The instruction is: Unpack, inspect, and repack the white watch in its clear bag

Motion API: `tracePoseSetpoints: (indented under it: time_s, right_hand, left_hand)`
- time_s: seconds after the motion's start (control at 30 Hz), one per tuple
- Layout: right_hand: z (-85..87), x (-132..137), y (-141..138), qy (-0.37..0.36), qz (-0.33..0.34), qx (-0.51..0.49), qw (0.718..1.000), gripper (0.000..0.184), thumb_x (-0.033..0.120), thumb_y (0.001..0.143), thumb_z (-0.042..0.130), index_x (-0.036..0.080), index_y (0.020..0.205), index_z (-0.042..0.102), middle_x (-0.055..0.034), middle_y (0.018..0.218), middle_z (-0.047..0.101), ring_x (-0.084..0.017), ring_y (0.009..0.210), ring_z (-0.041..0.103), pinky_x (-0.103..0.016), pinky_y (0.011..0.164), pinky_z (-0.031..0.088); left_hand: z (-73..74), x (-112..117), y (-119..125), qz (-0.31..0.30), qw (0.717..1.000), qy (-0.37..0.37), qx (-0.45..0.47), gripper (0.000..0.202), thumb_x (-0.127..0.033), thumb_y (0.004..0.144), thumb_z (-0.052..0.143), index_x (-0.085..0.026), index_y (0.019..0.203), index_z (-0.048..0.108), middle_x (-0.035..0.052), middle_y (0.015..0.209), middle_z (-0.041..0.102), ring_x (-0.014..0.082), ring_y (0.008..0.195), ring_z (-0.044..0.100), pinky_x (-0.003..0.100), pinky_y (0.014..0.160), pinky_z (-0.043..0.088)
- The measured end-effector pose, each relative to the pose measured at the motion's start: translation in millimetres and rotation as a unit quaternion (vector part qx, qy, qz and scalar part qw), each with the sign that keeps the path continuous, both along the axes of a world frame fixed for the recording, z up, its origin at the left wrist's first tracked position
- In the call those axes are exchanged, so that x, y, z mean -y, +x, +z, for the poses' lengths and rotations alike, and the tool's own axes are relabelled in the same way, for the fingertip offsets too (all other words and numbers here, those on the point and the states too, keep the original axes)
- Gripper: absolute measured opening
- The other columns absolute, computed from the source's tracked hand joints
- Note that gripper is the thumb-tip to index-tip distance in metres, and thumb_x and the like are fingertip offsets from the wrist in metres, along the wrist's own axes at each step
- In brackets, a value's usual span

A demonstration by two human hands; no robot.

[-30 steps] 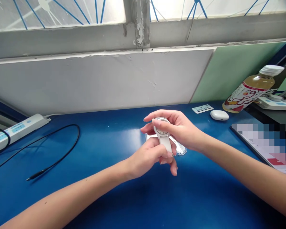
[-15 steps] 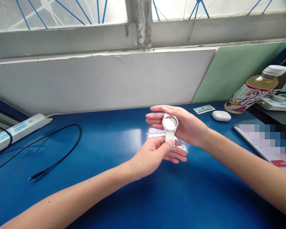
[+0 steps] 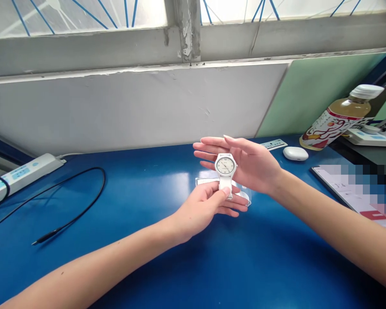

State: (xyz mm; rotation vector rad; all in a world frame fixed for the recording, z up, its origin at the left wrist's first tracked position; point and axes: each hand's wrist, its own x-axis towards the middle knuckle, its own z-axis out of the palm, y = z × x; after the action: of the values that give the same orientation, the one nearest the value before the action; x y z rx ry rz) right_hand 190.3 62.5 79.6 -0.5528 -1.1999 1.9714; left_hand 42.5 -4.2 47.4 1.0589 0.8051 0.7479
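White wristwatch (image 3: 225, 165), one; round pale dial with dark numerals and hands, turned toward the viewer; white strap hanging below the case. Location: above the table (image 3: 231, 266), at the fingertips of the left grip, in front of the right grip's palm.

Left grip (image 3: 204, 204), one; closed on the strap, thumb laid over it, fingers stretched out beneath.

Right grip (image 3: 257, 165), one; open, fingers extended leftward behind the watch case, thumb raised. Whether it touches the case cannot be told.

Clear packet (image 3: 245, 196), one; with white parts, lying on the table behind and partly hidden by the left grip.

Printed card (image 3: 275, 144), one; flat, just beyond the right grip, partly covered by it.

White rounded case (image 3: 296, 153), one; right of the right grip, near the card.

Bottle (image 3: 336, 122), one; white cap, patterned label, yellowish contents; farther right of the right grip, beyond the rounded case.

Dark-edged flat item (image 3: 334, 184), one; right of the right grip, partly blurred out.

Black cable (image 3: 51, 234), one; looped, left of the left grip, well apart.

White power strip (image 3: 21, 174), one; farther left of the left grip, past the cable.
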Motion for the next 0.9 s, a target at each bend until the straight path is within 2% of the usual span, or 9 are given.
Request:
tracePoseSetpoints:
  time_s: [0.1,0.2,0.27,0.37,0.43,0.53,0.73,0.83,0.9]
  right_hand:
    - [4.9,-1,1,0.029,-0.014,0.008,0.999,0.03,0.032,0.096,0.048,0.024,0.105,0.074,-0.0046,0.125,0.072,-0.027,0.124,0.062,-0.05,0.11,0.044]
    - [8.9,2,4,0.109,-0.092,0.041,0.989,0.025,0.029,0.093,0.053,0.025,0.107,0.073,-0.005,0.126,0.071,-0.027,0.127,0.059,-0.048,0.11,0.044]
    - [6.7,7,10,0.156,-0.141,0.07,0.975,0.024,0.029,0.093,0.056,0.026,0.112,0.071,-0.0046,0.13,0.069,-0.026,0.13,0.056,-0.045,0.111,0.043]
    - [-6.6,20,25,0.177,-0.169,0.139,0.96,0.031,0.035,0.095,0.058,0.032,0.125,0.065,-0.0036,0.136,0.064,-0.024,0.124,0.06,-0.042,0.103,0.05]
    - [-18.5,30,37,0.183,-0.18,0.183,0.949,0.039,0.038,0.093,0.062,0.036,0.132,0.059,-0.0032,0.136,0.063,-0.022,0.112,0.066,-0.037,0.09,0.056]
    - [-31.9,42,50,0.183,-0.18,0.187,0.948,0.044,0.04,0.093,0.064,0.04,0.137,0.056,-0.003,0.133,0.064,-0.02,0.1,0.069,-0.032,0.079,0.058]
    - [-37.4,52,54,0.225,-0.214,0.237,0.92,0.021,0.035,0.087,0.073,0.031,0.106,0.076,-0.0042,0.114,0.074,-0.019,0.086,0.07,-0.031,0.073,0.059]
    - [-40.8,55,55,0.286,-0.256,0.256,0.887,0.011,0.031,0.084,0.075,0.028,0.095,0.077,-0.0047,0.109,0.073,-0.021,0.096,0.069,-0.031,0.078,0.059]
    - [-44.1,54,59,0.319,-0.263,0.271,0.869,0.007,0.03,0.085,0.074,0.027,0.091,0.076,-0.0058,0.107,0.072,-0.023,0.099,0.068,-0.033,0.079,0.058]
  left_hand:
    - [5.7,-5,-3,0.029,0.999,0.02,-0.042,0.027,-0.034,0.098,0.056,-0.01,0.101,0.066,0.0146,0.097,0.076,0.0235,0.091,0.074,0.035,0.083,0.057]
    - [11.6,-13,-11,0.102,0.983,0.105,-0.108,0.028,-0.036,0.099,0.054,-0.011,0.101,0.066,0.0121,0.096,0.076,0.0217,0.088,0.073,0.035,0.083,0.057]
    - [11.8,-17,-17,0.157,0.946,0.218,-0.182,0.027,-0.038,0.099,0.053,-0.015,0.103,0.066,0.0091,0.099,0.075,0.0212,0.091,0.072,0.034,0.082,0.056]
    - [4.9,-20,-24,0.204,0.857,0.371,-0.295,0.02,-0.029,0.1,0.049,-0.018,0.105,0.065,0.0062,0.1,0.074,0.0202,0.089,0.07,0.03,0.073,0.053]
    - [-2.6,-20,-26,0.191,0.798,0.454,-0.346,0.02,-0.022,0.099,0.046,-0.017,0.106,0.064,0.0056,0.095,0.073,0.0185,0.08,0.068,0.028,0.067,0.051]
    - [-14.0,-20,-25,0.138,0.743,0.539,-0.371,0.024,-0.015,0.097,0.044,-0.013,0.114,0.061,0.0092,0.102,0.072,0.0213,0.089,0.069,0.033,0.077,0.053]
    - [-27.2,-19,-21,0.121,0.653,0.645,-0.377,0.024,-0.012,0.095,0.047,-0.012,0.114,0.062,0.0116,0.106,0.075,0.0257,0.098,0.07,0.039,0.086,0.055]
    - [-27.8,-18,-17,0.122,0.625,0.67,-0.381,0.021,-0.01,0.092,0.05,-0.012,0.108,0.064,0.0096,0.101,0.076,0.0253,0.094,0.071,0.04,0.085,0.054]
    - [-27.5,-18,-17,0.108,0.63,0.662,-0.391,0.022,-0.013,0.092,0.054,-0.014,0.112,0.063,0.0095,0.107,0.075,0.0255,0.098,0.07,0.04,0.087,0.053]
